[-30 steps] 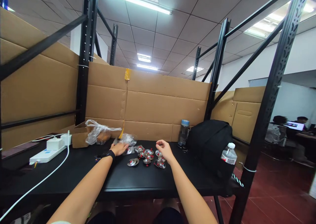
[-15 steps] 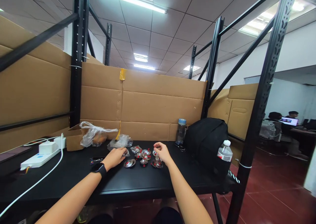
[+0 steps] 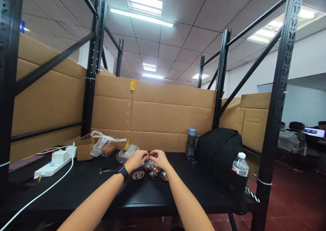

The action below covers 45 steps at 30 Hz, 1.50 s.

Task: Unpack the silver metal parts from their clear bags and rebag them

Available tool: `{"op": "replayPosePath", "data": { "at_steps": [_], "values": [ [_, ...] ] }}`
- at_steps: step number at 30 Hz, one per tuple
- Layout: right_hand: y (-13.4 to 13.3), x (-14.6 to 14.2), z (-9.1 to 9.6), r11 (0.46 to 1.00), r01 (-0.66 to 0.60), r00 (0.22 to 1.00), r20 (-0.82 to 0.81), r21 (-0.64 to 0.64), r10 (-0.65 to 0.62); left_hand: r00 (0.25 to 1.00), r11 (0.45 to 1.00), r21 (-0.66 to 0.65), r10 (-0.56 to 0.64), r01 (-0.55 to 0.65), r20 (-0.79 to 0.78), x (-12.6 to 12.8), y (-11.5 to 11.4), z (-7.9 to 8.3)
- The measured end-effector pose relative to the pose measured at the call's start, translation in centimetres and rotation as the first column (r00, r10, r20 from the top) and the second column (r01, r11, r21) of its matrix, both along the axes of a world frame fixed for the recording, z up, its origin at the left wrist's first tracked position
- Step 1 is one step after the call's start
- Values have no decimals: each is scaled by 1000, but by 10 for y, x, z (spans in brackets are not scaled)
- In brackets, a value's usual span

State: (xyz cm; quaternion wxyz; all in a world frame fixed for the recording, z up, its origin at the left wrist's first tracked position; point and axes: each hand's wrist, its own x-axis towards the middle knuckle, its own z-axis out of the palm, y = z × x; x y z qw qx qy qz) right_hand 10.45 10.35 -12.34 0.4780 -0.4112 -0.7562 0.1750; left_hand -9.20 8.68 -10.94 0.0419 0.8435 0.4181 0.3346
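Note:
Several small shiny metal discs with red dots [image 3: 139, 175] lie in a cluster on the black table [image 3: 142, 193]. My left hand [image 3: 136, 159], with a black watch at the wrist, and my right hand [image 3: 159, 159] meet just above the cluster. Their fingertips are pinched together on a small metal piece [image 3: 150, 154] held between them; its shape is too small to make out. A clear plastic bag [image 3: 127, 153] lies just behind my left hand.
A black backpack [image 3: 219, 153] with a water bottle [image 3: 239, 164] in its pocket stands at the right, a second bottle [image 3: 191, 142] behind it. A plastic bag of food [image 3: 104, 144], a cardboard box [image 3: 84, 148] and a white power strip [image 3: 52, 166] lie left. Cardboard walls and black rack posts surround the table. People sit far right.
Both hands have come together over the discs; they were apart before, the left flat on the table. The right hand has lifted a small piece toward the left. The camera shifted slightly.

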Motion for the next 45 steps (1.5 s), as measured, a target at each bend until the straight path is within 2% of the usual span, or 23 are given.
{"op": "replayPosePath", "data": {
  "at_steps": [4,9,13,19,23,27,29,31,33,35,37,39,43,45],
  "values": [
    [1,15,1,993,115,993,-13,2,-115,1000,1000,-12,-18,18,0,25,0,-7],
    [3,38,-7,967,256,965,-53,-18,-256,999,996,-81,-25,29,44,37,6,-28],
    [10,47,-3,953,300,951,-63,-34,-302,996,994,-108,-23,32,85,44,10,-39],
    [18,48,5,952,303,946,-105,-48,-306,987,997,-83,17,-3,161,46,15,-34],
    [12,43,6,943,332,933,-154,16,-326,976,998,-55,50,-39,213,44,20,-28],
    [4,36,12,935,348,919,-221,66,-327,951,995,11,91,-99,295,41,17,-26],
    [1,34,17,922,380,893,-288,76,-345,945,985,109,95,-135,312,38,10,-28],
    [1,32,23,915,397,866,-360,72,-348,966,957,254,73,-137,248,34,1,-31],
    [2,28,27,931,363,852,-419,42,-314,993,920,379,64,-99,102,30,-7,-35],
    [5,22,29,954,299,849,-456,0,-266,993,890,446,115,-90,-29,26,-13,-37],
    [9,15,28,970,241,856,-465,-33,-229,976,864,487,196,-128,-91,23,-15,-37],
    [11,8,26,979,197,868,-454,-53,-200,961,854,489,257,-177,-102,20,-13,-34],
    [10,5,16,988,136,905,-399,-66,-151,950,888,411,284,-209,-132,3,0,-28],
    [8,11,8,988,141,921,-358,-61,-153,928,886,351,359,-304,-103,-14,8,-30]
  ]
}}
